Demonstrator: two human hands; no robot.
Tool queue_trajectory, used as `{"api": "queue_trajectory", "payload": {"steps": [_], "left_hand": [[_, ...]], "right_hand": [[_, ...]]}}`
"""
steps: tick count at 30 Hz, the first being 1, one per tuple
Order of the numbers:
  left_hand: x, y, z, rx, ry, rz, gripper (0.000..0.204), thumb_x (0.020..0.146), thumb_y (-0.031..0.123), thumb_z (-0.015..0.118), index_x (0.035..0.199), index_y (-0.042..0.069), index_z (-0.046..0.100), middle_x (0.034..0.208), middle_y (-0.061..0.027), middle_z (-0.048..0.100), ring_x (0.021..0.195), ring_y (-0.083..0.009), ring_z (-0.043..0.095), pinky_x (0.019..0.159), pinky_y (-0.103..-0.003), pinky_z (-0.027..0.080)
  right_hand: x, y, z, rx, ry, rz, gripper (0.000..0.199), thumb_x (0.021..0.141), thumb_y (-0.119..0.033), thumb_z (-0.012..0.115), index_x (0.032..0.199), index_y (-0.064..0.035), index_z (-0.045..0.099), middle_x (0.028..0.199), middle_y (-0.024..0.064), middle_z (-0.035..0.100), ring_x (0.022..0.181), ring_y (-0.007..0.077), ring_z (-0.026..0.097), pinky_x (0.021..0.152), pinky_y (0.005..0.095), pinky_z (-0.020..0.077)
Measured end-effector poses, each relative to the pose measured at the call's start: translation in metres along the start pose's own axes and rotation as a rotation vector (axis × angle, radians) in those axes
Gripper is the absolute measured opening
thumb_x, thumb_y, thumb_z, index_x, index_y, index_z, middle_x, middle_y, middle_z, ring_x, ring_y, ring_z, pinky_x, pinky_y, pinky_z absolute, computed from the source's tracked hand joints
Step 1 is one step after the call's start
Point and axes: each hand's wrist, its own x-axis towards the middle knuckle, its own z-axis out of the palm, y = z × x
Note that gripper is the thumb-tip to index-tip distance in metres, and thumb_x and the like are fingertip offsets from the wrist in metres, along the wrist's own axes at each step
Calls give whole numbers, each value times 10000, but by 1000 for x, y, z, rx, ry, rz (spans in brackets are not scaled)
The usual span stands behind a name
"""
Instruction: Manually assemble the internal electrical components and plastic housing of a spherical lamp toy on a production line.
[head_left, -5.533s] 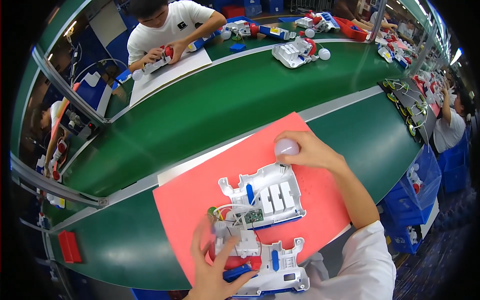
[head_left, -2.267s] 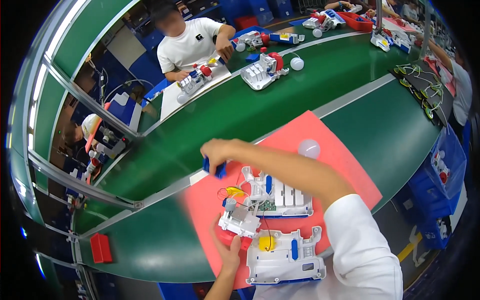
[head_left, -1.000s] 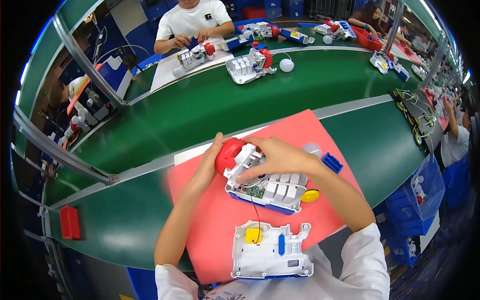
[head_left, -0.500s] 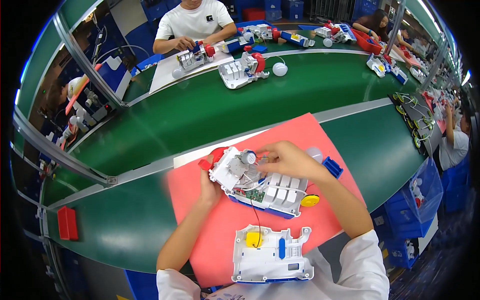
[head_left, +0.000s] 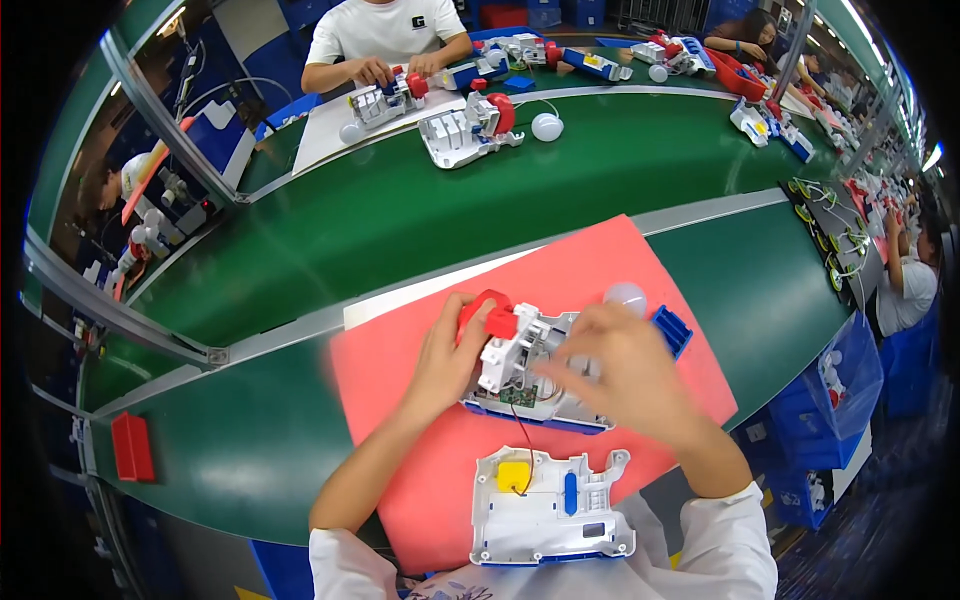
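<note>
My left hand (head_left: 447,352) grips a white plastic module (head_left: 512,350) with a red part (head_left: 490,310) on it, tipped up over an open white-and-blue housing (head_left: 575,418). Blurred by motion, my right hand (head_left: 635,375) is just right of the module, thumb and fingers apart, and covers much of the housing. A green circuit board (head_left: 518,396) shows below the module. From there a thin dark wire runs down to a yellow block (head_left: 513,476) in a separate white shell half (head_left: 545,520), lying inside-up nearest me.
Under the work lies a pink mat (head_left: 420,500). A white dome (head_left: 626,297) and a blue plastic tray-like piece (head_left: 672,330) rest at its right. A red bin (head_left: 133,447) stands far left. Beyond the metal rail, a green belt (head_left: 400,220) carries another assembly (head_left: 465,135); a co-worker sits opposite.
My left hand has moved up and right, turning the module on edge. My right hand has drawn right and down, away from the module's top. The assembly on the belt has shifted left.
</note>
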Motion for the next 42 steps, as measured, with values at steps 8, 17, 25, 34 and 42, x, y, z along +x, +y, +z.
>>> {"api": "queue_trajectory", "payload": {"steps": [8, 17, 25, 34, 42], "left_hand": [[-8, 28, -1, 206, 94, 23, 484, 1021, 410, 490, 1267, -7, 475, 862, -222, 649, 872, -359, 659, 782, -436, 488], [-97, 47, 14, 268, -302, -238, 747, 934, 163, 518, 1453, -206, 127, 587, -213, 585, 533, -347, 626, 523, -457, 480], [-93, 44, 34, 700, -373, -47, 531, 893, 236, 551, 1170, -212, 483, 634, -194, 633, 510, -340, 639, 473, -440, 504], [-120, 24, 74, 1127, -229, 214, 212, 832, 187, 590, 796, -14, 646, 554, -94, 595, 453, -184, 615, 348, -371, 414], [-126, 25, 87, 1367, -227, 232, 27, 671, 134, 636, 646, 141, 630, 536, 10, 544, 446, -114, 533, 356, -302, 307]], "right_hand": [[38, 3, 32, 132, -93, 53, 946, 694, -548, 805, 1389, 10, 489, 1158, 241, 628, 1008, 384, 664, 879, 415, 526], [22, 10, 30, 258, 32, 17, 921, 659, -411, 840, 1378, 45, 490, 1132, 167, 610, 998, 318, 644, 837, 382, 516], [12, 5, 38, 318, 1, -34, 874, 661, -274, 878, 1392, 8, 491, 1242, 180, 585, 1152, 314, 591, 973, 392, 468], [11, -1, 49, 136, -128, -205, 854, 704, -302, 853, 1412, -30, 460, 1289, 179, 491, 1151, 344, 549, 885, 384, 516], [9, -7, 50, 102, -126, -230, 844, 650, -251, 836, 1385, -39, 478, 1266, 177, 485, 1143, 346, 526, 888, 410, 514]]}}
